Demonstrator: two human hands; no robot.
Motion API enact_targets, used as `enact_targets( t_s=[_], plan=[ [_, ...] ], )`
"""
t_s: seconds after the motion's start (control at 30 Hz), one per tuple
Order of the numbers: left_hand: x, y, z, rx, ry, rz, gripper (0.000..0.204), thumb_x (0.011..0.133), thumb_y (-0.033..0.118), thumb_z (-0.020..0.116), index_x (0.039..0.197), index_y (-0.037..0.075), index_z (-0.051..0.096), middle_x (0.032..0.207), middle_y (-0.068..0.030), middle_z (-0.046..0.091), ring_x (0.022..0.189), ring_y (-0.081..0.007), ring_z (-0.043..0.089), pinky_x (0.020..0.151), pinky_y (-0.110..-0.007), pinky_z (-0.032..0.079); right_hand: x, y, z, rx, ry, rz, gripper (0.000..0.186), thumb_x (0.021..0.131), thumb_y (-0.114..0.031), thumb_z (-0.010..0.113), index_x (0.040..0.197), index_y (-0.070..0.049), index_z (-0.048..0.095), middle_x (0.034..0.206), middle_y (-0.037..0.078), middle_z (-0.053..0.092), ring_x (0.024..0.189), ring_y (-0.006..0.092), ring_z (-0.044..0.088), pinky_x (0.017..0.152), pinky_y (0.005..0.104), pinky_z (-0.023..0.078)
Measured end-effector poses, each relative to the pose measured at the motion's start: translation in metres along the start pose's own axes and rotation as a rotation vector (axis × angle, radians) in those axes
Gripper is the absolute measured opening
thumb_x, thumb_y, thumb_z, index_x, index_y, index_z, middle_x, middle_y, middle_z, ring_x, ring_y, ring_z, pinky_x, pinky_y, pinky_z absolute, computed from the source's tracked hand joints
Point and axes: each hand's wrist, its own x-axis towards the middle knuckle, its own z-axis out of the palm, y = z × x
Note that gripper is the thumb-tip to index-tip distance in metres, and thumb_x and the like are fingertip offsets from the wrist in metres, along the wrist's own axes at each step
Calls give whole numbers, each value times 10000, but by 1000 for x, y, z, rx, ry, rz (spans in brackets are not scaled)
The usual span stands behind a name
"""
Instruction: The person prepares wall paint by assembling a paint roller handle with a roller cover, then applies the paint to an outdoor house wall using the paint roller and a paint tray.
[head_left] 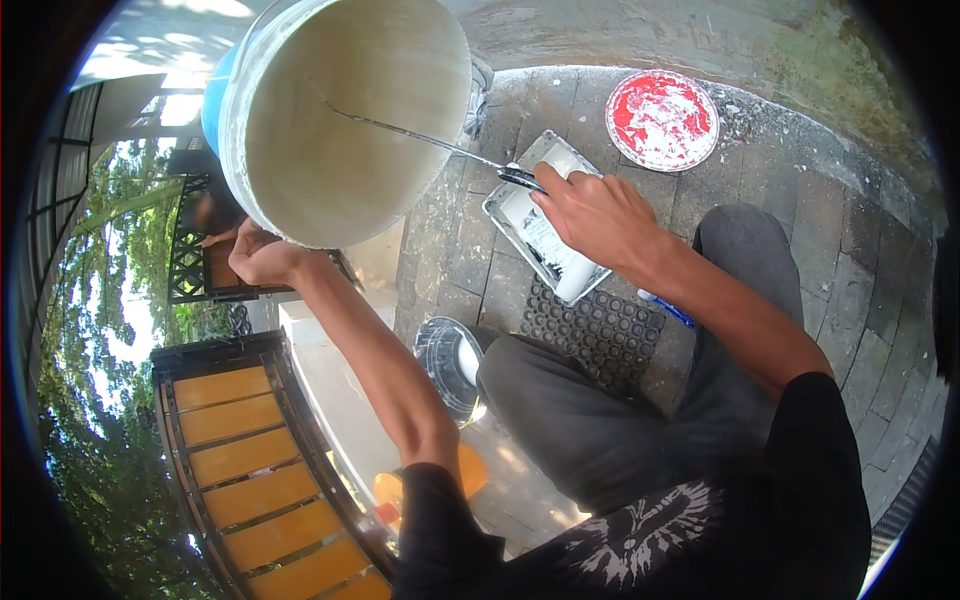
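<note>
A large paint bucket (232,170), blue outside with a white-smeared rim, is tilted with its mouth toward me. Its inside is coated off-white. My left hand (265,255) holds it at the lower left, fingers curled and partly hidden by the bucket. In my right hand (590,205) is a thin metal rod (420,136) with a dark handle, its far end reaching inside the bucket. Below that hand, a paint tray (495,208) holds white paint. A white cylinder, perhaps a roller sleeve (575,278), lies at the tray's near end.
On the paving lies a round red lid (662,120) smeared with white. A black rubber mat (590,325) is in front of my knees, beside a small dark bucket (440,365) with something white inside. A blue object (667,308) lies by my right leg. At left stands a slatted gate (240,450).
</note>
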Motion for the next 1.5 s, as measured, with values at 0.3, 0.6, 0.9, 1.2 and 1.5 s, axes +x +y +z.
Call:
enact_targets(
  t_s=[0.3, 0.6, 0.9, 1.2, 1.5],
  plan=[
    [7, 4, -8, 11, -39, 20, 321, 705, 231, 347, 537, 24, 524, 669, -141, 608, 661, -226, 556, 616, -344, 457, -16, 3, -6, 39, 39, -19, 255, 919, -240, 494, 984, 5, 520, 604, 213, 592, 563, 389, 622, 464, 460, 489],
    [-3, 8, 8, -58, -30, -32, 333, 699, 253, 341, 558, 18, 531, 688, -156, 614, 690, -242, 571, 636, -357, 466, -14, 5, -12, 129, 226, -74, 251, 914, -240, 507, 1058, -35, 511, 614, 195, 585, 532, 387, 595, 455, 458, 476],
    [-11, 10, 11, -22, -24, -42, 376, 703, 277, 339, 606, -12, 560, 758, -182, 624, 747, -264, 580, 696, -368, 466, 6, -3, -7, 212, 181, -3, 217, 919, -219, 493, 978, -11, 503, 578, 199, 573, 546, 402, 593, 489, 478, 470],
    [-17, 8, 14, 0, -28, -49, 411, 713, 284, 339, 653, -41, 583, 783, -182, 625, 783, -271, 578, 712, -383, 468, 10, -7, -7, 462, 85, 59, 254, 925, -213, 464, 891, 26, 544, 603, 253, 576, 588, 450, 584, 538, 503, 470],
    [-8, 4, 3, 130, -131, 40, 424, 742, 283, 322, 654, -45, 577, 718, -170, 617, 708, -255, 580, 682, -350, 474, 8, -18, -12, 22, -57, 7, 278, 926, -213, 470, 902, 55, 540, 632, 238, 608, 603, 391, 641, 496, 445, 518]
  ],
)
